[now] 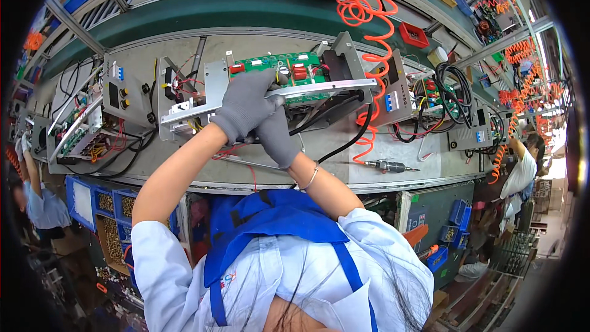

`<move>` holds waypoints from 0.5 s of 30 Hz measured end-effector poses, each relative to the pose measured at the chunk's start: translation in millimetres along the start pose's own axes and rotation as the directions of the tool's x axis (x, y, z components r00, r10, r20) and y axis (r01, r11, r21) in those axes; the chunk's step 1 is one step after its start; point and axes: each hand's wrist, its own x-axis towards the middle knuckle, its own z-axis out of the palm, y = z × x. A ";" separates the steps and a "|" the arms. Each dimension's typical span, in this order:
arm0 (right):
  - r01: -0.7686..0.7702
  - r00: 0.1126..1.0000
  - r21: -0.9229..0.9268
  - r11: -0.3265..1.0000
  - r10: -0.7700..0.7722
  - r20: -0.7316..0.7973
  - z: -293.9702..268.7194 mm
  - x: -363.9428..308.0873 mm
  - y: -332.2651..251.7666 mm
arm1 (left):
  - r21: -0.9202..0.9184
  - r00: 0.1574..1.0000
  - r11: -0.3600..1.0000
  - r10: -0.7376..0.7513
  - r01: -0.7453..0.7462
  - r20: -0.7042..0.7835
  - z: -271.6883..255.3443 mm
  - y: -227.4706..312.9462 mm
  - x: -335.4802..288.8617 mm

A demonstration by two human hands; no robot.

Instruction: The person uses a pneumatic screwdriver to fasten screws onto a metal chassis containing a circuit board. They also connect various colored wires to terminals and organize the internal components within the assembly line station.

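An open metal chassis [216,84] with a green circuit board [253,63] lies on the bench in front of me. The board carries red components and wires. My left hand [246,101], in a grey glove, reaches over the chassis' front rail [332,86] with its fingers curled on the board's near part. Close against it, my right hand [276,132], also gloved in grey, is closed at the rail. What either hand pinches is hidden by the fingers. Black cables [353,138] come out at the chassis' right end.
More open units stand on the left [123,95] and right [396,98]. A screwdriver-like air tool [390,165] lies at the bench's right front, on an orange coiled hose [378,43]. Blue bins with small parts [106,201] sit below the front edge. Other people work at both sides.
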 end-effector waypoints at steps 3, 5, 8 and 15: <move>-0.357 0.916 0.028 0.934 0.344 0.204 -16.7 -17.8 -26.8 | 0.157 0.997 0.986 0.063 -0.055 -0.048 2.0 -7.0 -2.4; -0.272 0.906 -0.111 0.956 0.293 0.305 -24.8 -39.2 -34.5 | 0.178 0.996 0.981 0.087 -0.079 -0.037 6.8 -13.0 -5.4; 0.253 0.967 -0.298 0.920 -0.237 0.089 -44.9 -51.7 -40.8 | 0.068 0.998 0.996 0.059 -0.060 0.022 18.4 -21.6 -8.0; 0.581 0.696 -0.728 0.363 -0.686 0.213 -101.3 26.9 -25.9 | -0.074 0.995 0.996 0.063 -0.057 0.082 12.6 -24.1 7.7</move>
